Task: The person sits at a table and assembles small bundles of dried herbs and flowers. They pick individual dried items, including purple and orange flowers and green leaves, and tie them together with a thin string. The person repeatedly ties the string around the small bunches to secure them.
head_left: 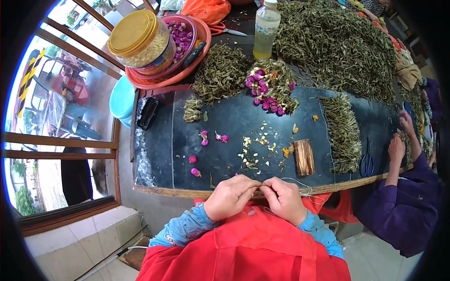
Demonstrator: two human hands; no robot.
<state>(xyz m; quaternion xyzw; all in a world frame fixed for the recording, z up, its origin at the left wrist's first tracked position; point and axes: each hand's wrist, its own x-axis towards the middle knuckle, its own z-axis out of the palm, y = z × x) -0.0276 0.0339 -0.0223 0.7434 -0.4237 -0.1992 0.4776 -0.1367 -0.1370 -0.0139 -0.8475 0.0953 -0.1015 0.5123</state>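
My left hand [230, 195] and my right hand [284, 197] meet at the table's near edge, thumbs and forefingers pinched together at the tips. A thin pale string [307, 188] loops out from my right hand over the wooden edge. Whatever sits between the left fingertips is too small to make out. Just beyond my hands lie a short brown wooden block [303, 157], loose pale petals [248, 153] and orange petals [286, 152]. Several dried pink flower heads, such as this one [196, 172], are on the left. A small tied leaf bundle [192, 110] lies farther back.
At the back are a red basin [206, 35] with a lidded jar [140, 42], scissors [229, 32], a bottle [266, 30] and a big leaf heap [333, 42]. A leaf row [344, 133] and blue-handled scissors [367, 164] lie right, near a co-worker's hands [397, 145].
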